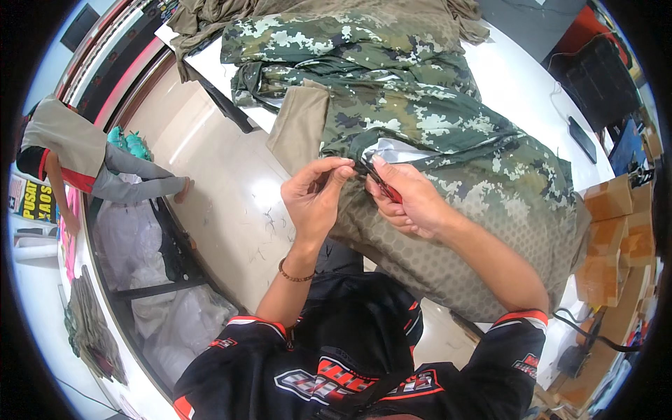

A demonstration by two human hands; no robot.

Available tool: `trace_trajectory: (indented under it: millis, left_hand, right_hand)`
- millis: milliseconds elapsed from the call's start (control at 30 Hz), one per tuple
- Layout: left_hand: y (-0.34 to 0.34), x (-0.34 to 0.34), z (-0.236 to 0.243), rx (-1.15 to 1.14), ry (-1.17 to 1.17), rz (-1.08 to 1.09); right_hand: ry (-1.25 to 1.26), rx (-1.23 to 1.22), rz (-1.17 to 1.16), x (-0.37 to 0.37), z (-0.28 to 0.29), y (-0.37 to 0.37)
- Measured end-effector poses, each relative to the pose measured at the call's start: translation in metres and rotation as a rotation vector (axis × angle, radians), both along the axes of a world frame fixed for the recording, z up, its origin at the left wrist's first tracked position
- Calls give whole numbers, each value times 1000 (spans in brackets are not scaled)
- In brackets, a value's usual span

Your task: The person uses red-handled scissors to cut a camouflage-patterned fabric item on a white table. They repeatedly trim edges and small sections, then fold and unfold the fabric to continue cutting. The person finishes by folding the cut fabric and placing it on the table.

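Note:
Thread snips [389,190] with a red handle and dark blades sit in my right hand [414,204], whose fingers are wrapped round them. The blades point up and left, towards my left hand [313,198]. That hand's thumb and forefinger are pinched together close to the blade tips; anything between them is too small to make out. Just beyond both hands lies a camouflage garment [448,140] in green, brown and white, its opening bunched up near the snips. A plain tan piece [299,126] of it hangs over the table's edge. The brown dotted part [392,238] drapes towards me.
More camouflage and brown fabric [336,42] is piled across the white table [504,77]. A phone [582,138] and cardboard boxes [612,238] are at the right. Leftward, beyond the tiled floor [210,154], a person [77,147] leans at another table above plastic-wrapped bundles [182,325].

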State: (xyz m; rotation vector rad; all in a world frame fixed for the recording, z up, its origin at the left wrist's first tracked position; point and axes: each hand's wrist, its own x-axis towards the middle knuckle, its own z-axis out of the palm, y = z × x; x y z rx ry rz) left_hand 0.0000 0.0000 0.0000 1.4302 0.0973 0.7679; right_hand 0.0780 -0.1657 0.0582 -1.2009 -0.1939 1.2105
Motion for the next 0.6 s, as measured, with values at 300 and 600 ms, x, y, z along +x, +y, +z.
trace_trajectory:
  millis: [300, 600]
  left_hand:
    - [-1, 2, -10, 6, -76, -15]
    - [1, 3, -6, -4, -60, -59]
  right_hand:
    - [17, -15, 38, 0, 1, -1]
    - [-27, 57, 11, -2, -6, 2]
